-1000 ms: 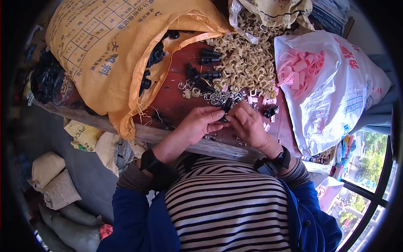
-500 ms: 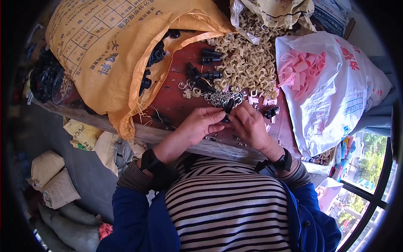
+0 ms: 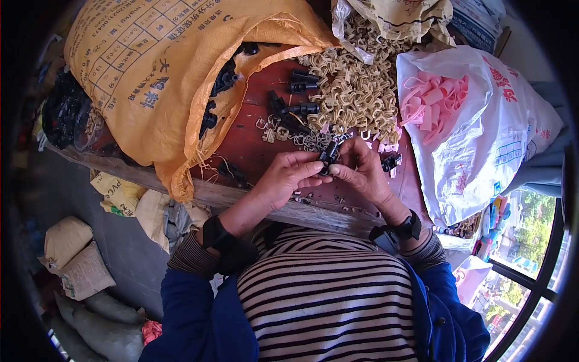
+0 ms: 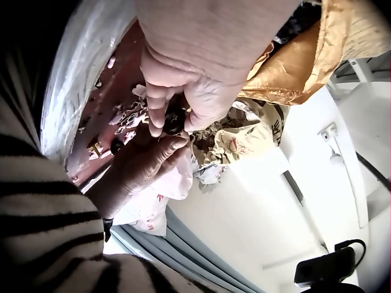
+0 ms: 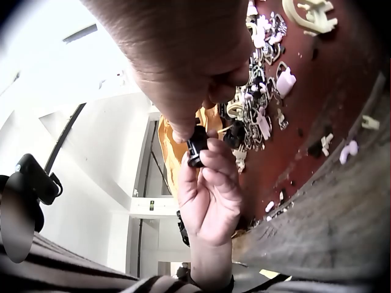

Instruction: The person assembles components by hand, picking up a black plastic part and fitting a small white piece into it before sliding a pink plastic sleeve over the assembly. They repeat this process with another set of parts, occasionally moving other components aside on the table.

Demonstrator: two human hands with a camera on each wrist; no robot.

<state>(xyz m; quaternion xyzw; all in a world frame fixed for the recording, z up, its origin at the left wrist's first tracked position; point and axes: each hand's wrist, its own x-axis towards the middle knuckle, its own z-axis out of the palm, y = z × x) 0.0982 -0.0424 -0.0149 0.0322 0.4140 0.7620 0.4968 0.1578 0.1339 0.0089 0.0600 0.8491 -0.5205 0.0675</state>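
Note:
Between thumb and fingers the left hand (image 3: 284,179) pinches a small black plastic part (image 3: 329,158) above the front of the red table. The right hand (image 3: 365,173) touches the same part with its thumb, its index finger bent near the top. In the left wrist view the black part (image 4: 175,120) shows end-on between the left fingers, the right hand (image 4: 137,168) just below. The right wrist view shows the part (image 5: 197,146) upright in the left fingertips, with the right hand (image 5: 183,67) over it. Metal clips (image 3: 313,141) lie just behind the hands.
An orange sack (image 3: 139,78) of black parts lies at left. Beige clips (image 3: 356,84) are heaped at the back centre; a white bag (image 3: 482,139) with pink pieces (image 3: 431,105) stands at right. Another black part (image 3: 391,161) lies right of the hands, near the table's wooden front edge (image 3: 301,212).
The right hand has turned and its fingers have lifted, with the thumb still at the black part. More of the part now shows. The left hand has hardly moved.

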